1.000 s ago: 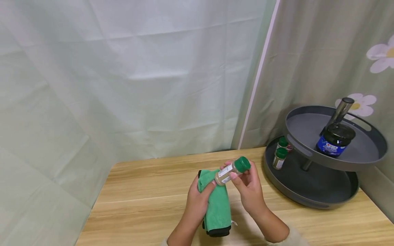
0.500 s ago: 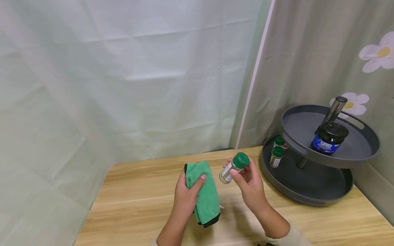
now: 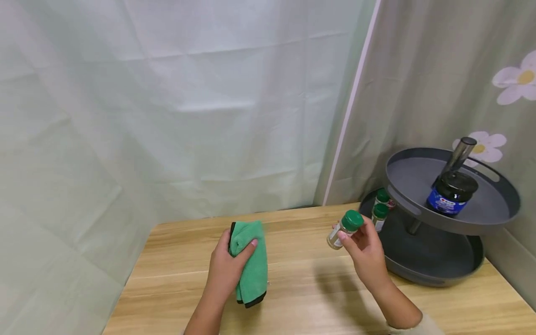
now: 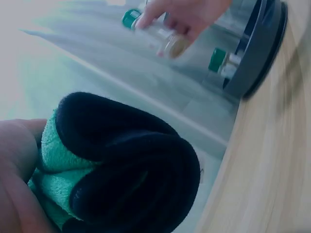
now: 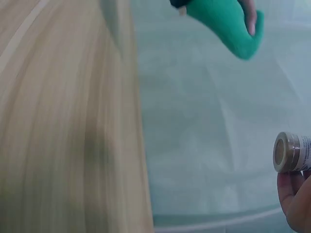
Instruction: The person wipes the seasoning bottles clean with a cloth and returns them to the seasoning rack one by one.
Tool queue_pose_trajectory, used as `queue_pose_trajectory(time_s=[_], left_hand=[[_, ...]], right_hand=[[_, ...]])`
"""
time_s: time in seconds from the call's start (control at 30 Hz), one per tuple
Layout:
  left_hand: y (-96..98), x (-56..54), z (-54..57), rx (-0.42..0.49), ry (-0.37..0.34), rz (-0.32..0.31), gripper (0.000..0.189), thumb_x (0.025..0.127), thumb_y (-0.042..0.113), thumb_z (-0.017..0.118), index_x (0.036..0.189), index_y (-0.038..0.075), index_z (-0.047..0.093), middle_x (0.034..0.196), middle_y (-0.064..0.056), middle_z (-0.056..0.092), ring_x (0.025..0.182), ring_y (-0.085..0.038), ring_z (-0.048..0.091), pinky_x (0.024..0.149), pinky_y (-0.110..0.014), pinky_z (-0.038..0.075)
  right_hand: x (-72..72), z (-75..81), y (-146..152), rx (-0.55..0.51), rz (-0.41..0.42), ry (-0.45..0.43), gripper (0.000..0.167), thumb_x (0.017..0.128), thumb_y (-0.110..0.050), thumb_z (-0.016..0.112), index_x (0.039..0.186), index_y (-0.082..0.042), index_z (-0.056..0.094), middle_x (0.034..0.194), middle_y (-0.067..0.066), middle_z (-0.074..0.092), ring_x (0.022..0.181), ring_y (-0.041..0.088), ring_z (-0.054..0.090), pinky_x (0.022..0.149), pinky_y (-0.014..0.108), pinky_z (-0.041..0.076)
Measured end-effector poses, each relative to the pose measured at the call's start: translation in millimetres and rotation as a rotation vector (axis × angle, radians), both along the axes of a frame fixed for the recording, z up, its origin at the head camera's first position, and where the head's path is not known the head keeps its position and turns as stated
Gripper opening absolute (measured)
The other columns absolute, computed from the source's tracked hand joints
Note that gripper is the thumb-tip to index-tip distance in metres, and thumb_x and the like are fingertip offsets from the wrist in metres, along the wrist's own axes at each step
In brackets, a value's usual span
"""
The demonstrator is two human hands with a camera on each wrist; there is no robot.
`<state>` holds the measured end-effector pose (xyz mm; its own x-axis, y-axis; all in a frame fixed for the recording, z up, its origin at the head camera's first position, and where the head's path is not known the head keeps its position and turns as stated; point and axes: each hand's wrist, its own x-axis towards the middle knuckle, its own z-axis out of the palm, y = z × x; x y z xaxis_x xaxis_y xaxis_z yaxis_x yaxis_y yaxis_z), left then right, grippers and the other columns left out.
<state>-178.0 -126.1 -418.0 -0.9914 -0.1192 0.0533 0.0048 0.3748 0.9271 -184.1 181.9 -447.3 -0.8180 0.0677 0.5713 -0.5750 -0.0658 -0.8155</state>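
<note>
My left hand (image 3: 229, 265) grips a folded green cloth (image 3: 254, 267) with black edging, thumb across its front. In the left wrist view the black edges of the cloth (image 4: 131, 165) show as rolled layers. A small clear spice jar (image 3: 338, 235) with a green lid and brown contents is pinched in my right hand (image 3: 368, 256), tilted, above the table. The right wrist view shows the base of this spice jar (image 5: 286, 153) over my fingers. The two hands are well apart, the right one close to the two-tier tray.
A dark grey two-tier round tray (image 3: 435, 279) stands at the right of the wooden table (image 3: 176, 279). Its upper tier (image 3: 412, 177) bears a dark jar with a blue label (image 3: 448, 200). Green-lidded spice jars (image 3: 379, 216) stand on the lower tier. Curtains (image 3: 234, 116) hang behind.
The spice jar, earlier against the cloth, has moved away to the right in my right hand, toward the tray. My left hand has carried the cloth to the left.
</note>
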Motion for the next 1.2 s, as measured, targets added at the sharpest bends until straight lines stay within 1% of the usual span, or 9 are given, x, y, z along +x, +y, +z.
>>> queue_pose_trajectory(time_s=[0.13, 0.27, 0.33, 0.5, 0.77, 0.87, 1.0, 1.1, 1.2], left_hand=[[-13.9, -2.4, -3.8, -0.035, -0.019, 0.033, 0.070, 0.086, 0.059, 0.073, 0.137, 0.019, 0.048, 0.123, -0.008, 0.065, 0.104, -0.022, 0.064, 0.079, -0.032, 0.054], [-31.7, -4.3, -8.5, -0.060, -0.040, 0.067, 0.072, 0.086, 0.063, 0.070, 0.136, 0.018, 0.046, 0.123, -0.007, 0.067, 0.100, -0.021, 0.065, 0.078, -0.030, 0.054], [-42.2, -3.7, -10.5, -0.086, -0.056, 0.080, 0.072, 0.086, 0.065, 0.068, 0.137, 0.018, 0.046, 0.123, -0.008, 0.067, 0.098, -0.021, 0.065, 0.076, -0.030, 0.054], [-68.1, -0.1, -13.6, -0.197, -0.092, 0.106, 0.076, 0.088, 0.070, 0.062, 0.141, 0.019, 0.044, 0.129, -0.014, 0.063, 0.101, -0.025, 0.066, 0.074, -0.032, 0.054], [-100.1, 5.6, -22.7, -0.364, -0.119, 0.138, 0.081, 0.090, 0.070, 0.058, 0.144, 0.011, 0.042, 0.130, -0.020, 0.062, 0.103, -0.030, 0.065, 0.073, -0.036, 0.053], [-110.0, 7.7, -27.1, -0.427, -0.119, 0.147, 0.083, 0.092, 0.068, 0.058, 0.145, 0.007, 0.041, 0.132, -0.023, 0.061, 0.105, -0.034, 0.065, 0.078, -0.043, 0.054], [-122.5, 10.1, -32.3, -0.484, -0.145, 0.151, 0.090, 0.091, 0.071, 0.056, 0.148, 0.003, 0.038, 0.138, -0.026, 0.056, 0.114, -0.040, 0.061, 0.090, -0.054, 0.051], [-131.9, 10.8, -35.3, -0.521, -0.169, 0.152, 0.092, 0.091, 0.070, 0.055, 0.148, -0.001, 0.037, 0.140, -0.028, 0.053, 0.119, -0.043, 0.058, 0.094, -0.058, 0.049], [-140.6, 10.6, -38.4, -0.560, -0.189, 0.127, 0.088, 0.093, 0.064, 0.058, 0.146, -0.004, 0.040, 0.139, -0.031, 0.053, 0.120, -0.045, 0.058, 0.094, -0.058, 0.049]], right_hand=[[-0.8, -3.5, 19, 0.052, -0.036, -0.027, 0.042, 0.095, 0.013, 0.058, 0.134, 0.006, 0.045, 0.116, 0.010, 0.064, 0.109, 0.010, 0.067, 0.094, 0.017, 0.052], [-2.6, -9.8, 40, 0.119, -0.063, -0.022, 0.045, 0.095, 0.013, 0.057, 0.137, 0.006, 0.042, 0.118, 0.000, 0.065, 0.111, 0.006, 0.066, 0.094, 0.014, 0.052], [-4.2, -12.9, 48, 0.120, -0.093, -0.028, 0.046, 0.094, 0.014, 0.057, 0.137, 0.007, 0.043, 0.118, -0.003, 0.065, 0.110, 0.004, 0.066, 0.092, 0.013, 0.051], [-8.4, -20.3, 66, 0.153, -0.199, -0.083, 0.046, 0.094, 0.013, 0.060, 0.137, 0.005, 0.045, 0.119, -0.008, 0.064, 0.109, -0.002, 0.064, 0.090, 0.010, 0.050], [-10.0, -29.4, 90, 0.298, -0.302, -0.131, 0.047, 0.096, 0.006, 0.061, 0.140, 0.002, 0.044, 0.122, -0.016, 0.060, 0.111, -0.010, 0.061, 0.088, 0.006, 0.049], [-10.3, -31.5, 98, 0.324, -0.332, -0.168, 0.049, 0.098, 0.002, 0.061, 0.143, -0.001, 0.043, 0.121, -0.022, 0.058, 0.109, -0.014, 0.059, 0.087, 0.004, 0.048], [-10.1, -35.1, 111, 0.344, -0.368, -0.230, 0.049, 0.099, -0.003, 0.062, 0.144, -0.004, 0.042, 0.115, -0.026, 0.056, 0.104, -0.018, 0.058, 0.084, 0.003, 0.047], [-10.8, -37.8, 119, 0.384, -0.399, -0.272, 0.048, 0.100, -0.008, 0.063, 0.142, -0.002, 0.041, 0.110, -0.031, 0.055, 0.100, -0.021, 0.056, 0.081, 0.002, 0.046], [-12.5, -40.2, 127, 0.432, -0.422, -0.299, 0.049, 0.100, -0.013, 0.064, 0.141, 0.002, 0.041, 0.105, -0.036, 0.052, 0.097, -0.024, 0.053, 0.078, 0.001, 0.046]])
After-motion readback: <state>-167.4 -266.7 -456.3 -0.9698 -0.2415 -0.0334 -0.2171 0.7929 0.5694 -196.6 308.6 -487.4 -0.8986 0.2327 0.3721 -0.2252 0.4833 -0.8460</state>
